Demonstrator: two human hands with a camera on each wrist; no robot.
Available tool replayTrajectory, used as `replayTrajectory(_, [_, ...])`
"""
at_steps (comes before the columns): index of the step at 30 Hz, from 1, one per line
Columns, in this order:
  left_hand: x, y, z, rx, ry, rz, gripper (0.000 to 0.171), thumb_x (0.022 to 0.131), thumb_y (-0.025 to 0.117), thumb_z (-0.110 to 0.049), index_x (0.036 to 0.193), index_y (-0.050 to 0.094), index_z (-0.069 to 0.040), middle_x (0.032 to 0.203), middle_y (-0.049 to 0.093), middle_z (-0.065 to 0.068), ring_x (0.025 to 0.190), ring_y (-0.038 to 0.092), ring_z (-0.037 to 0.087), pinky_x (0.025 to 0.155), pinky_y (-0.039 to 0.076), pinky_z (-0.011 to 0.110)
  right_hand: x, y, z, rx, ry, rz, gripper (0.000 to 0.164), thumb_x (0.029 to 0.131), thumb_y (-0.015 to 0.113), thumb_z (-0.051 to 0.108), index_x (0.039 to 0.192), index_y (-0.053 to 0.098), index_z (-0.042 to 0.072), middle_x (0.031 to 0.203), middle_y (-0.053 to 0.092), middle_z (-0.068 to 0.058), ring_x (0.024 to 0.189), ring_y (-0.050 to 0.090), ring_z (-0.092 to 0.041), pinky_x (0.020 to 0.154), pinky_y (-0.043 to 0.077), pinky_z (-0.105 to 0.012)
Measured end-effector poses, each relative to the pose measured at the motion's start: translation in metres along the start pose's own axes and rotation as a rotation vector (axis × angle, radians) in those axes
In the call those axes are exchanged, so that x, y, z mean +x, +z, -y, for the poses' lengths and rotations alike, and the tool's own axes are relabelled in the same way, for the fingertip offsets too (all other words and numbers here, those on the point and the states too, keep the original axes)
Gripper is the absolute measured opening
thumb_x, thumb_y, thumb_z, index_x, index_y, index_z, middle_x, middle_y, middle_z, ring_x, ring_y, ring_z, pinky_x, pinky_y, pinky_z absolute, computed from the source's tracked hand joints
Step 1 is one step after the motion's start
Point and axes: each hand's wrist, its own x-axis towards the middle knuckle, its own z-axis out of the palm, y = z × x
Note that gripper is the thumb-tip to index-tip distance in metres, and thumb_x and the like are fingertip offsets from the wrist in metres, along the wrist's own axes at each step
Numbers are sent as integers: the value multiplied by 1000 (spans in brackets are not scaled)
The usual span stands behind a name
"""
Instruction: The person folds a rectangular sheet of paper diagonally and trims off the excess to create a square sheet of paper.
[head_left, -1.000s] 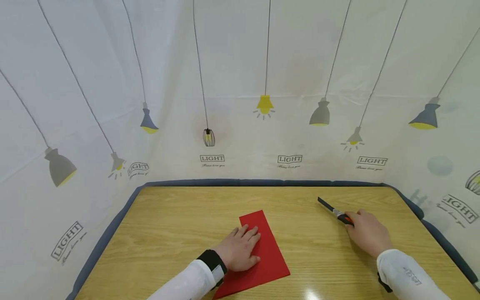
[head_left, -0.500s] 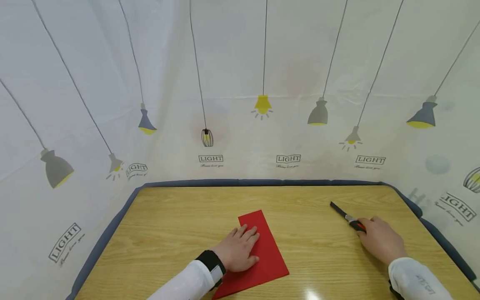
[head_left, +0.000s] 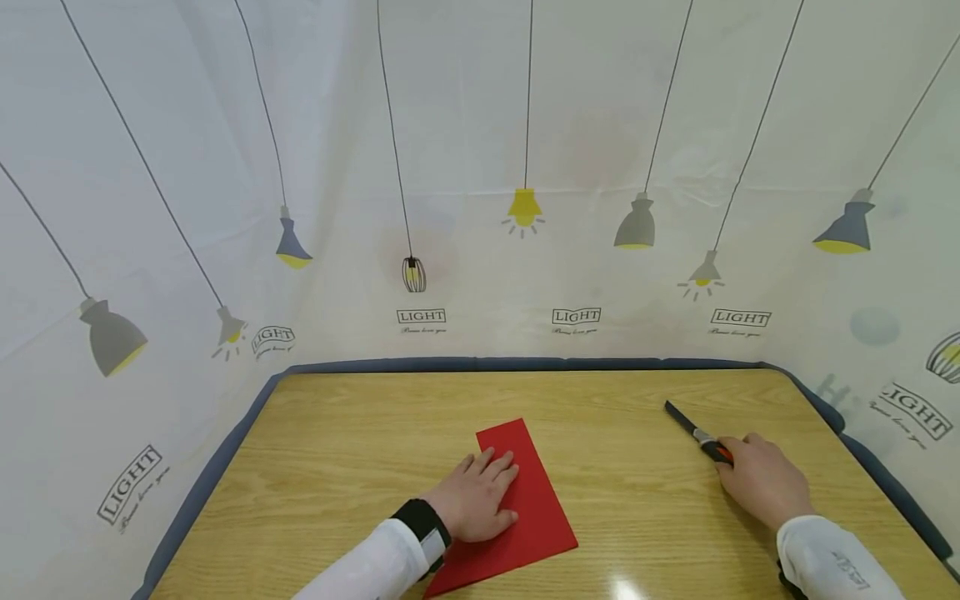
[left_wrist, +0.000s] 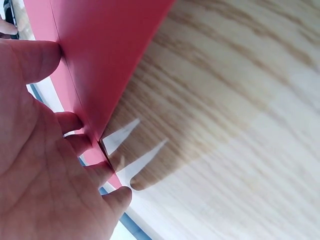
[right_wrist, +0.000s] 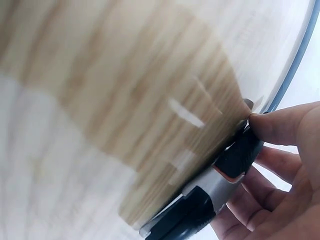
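A folded sheet of red card (head_left: 536,504) lies at a slant on the wooden table, near its front middle. My left hand (head_left: 476,500) rests flat on it, fingers spread and pointing away from me. In the left wrist view, the fingertips touch the red card (left_wrist: 107,55) beside a long straight edge between its layers. Over on the right side, my right hand (head_left: 765,479) holds a utility knife (head_left: 702,437) by its black and orange handle, low at the tabletop. Its dark front part points away and to the left. Thumb and fingers hug the utility knife (right_wrist: 210,187) in the right wrist view.
The wooden tabletop (head_left: 360,433) reflects a bright light near the front. A dark blue padded edge (head_left: 480,364) borders its back and sides. Beyond it hangs a pale curtain (head_left: 480,150) printed with lamps.
My right hand has shifted right and a little toward me, carrying the utility knife; in the last half second it barely moved. The left hand and the red card stay in place.
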Motion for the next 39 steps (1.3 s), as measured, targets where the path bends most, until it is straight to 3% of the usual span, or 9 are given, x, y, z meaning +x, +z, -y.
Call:
replayTrajectory(4, [0, 0, 0, -5, 3, 1, 72, 100, 56, -51, 161, 35, -19, 167, 26, 0, 153, 21, 30, 123, 21, 50, 0, -1, 0, 3, -2, -1, 49, 91, 72, 18, 132, 61, -7, 103, 60, -29, 85, 62, -41, 68, 52, -59])
replayTrajectory(11, [1, -2, 0, -5, 15, -4, 72, 100, 55, -50, 160, 35, -17, 167, 27, 2, 153, 22, 31, 123, 20, 50, -3, -7, 7, -5, -7, 5, 73, 93, 72, 29, 145, 44, -13, 124, 53, -40, 105, 55, -56, 78, 50, -66])
replayTrajectory(15, [2, -2, -2, 21, 5, -16, 71, 99, 56, -51, 159, 38, -19, 166, 29, 0, 153, 24, 29, 123, 21, 49, -7, -5, 28, -35, -131, -95, 69, 94, 72, 34, 144, 49, -9, 128, 55, -37, 112, 52, -58, 86, 45, -71])
replayTrajectory(19, [7, -1, -3, 37, 13, -24, 69, 98, 56, -49, 158, 40, -20, 166, 30, -2, 153, 24, 27, 123, 19, 49, -11, 4, 69, -38, -292, -143, 67, 93, 74, 38, 144, 55, -1, 134, 57, -27, 123, 51, -52, 96, 41, -72])
replayTrajectory(24, [15, -2, -6, 38, 39, -18, 68, 97, 55, -46, 158, 40, -19, 166, 30, -2, 154, 22, 25, 124, 16, 50, -18, 18, 128, -26, -491, -48, 73, 94, 70, 49, 149, 52, 4, 153, 47, -18, 144, 35, -45, 116, 23, -66])
replayTrajectory(29, [19, -3, -9, 69, 62, -30, 66, 98, 53, -45, 158, 41, -19, 166, 31, -3, 154, 21, 23, 124, 16, 48, -19, 32, 174, 20, -619, 122, 90, 92, 62, 65, 157, 40, 7, 165, 32, -12, 154, 19, -36, 122, 14, -59])
replayTrajectory(33, [18, -3, -10, 89, 68, -39, 66, 99, 53, -46, 158, 41, -19, 166, 31, -4, 155, 21, 21, 124, 16, 47, -15, 42, 195, 55, -648, 211, 102, 88, 59, 74, 161, 31, 9, 168, 24, -9, 155, 15, -31, 123, 14, -55])
replayTrajectory(39, [15, -1, -9, 118, 85, -27, 67, 101, 49, -47, 160, 37, -18, 166, 29, -4, 155, 19, 18, 124, 16, 46, -9, 54, 207, 63, -623, 290, 111, 84, 57, 81, 164, 25, 11, 168, 23, -7, 155, 18, -29, 123, 19, -53])
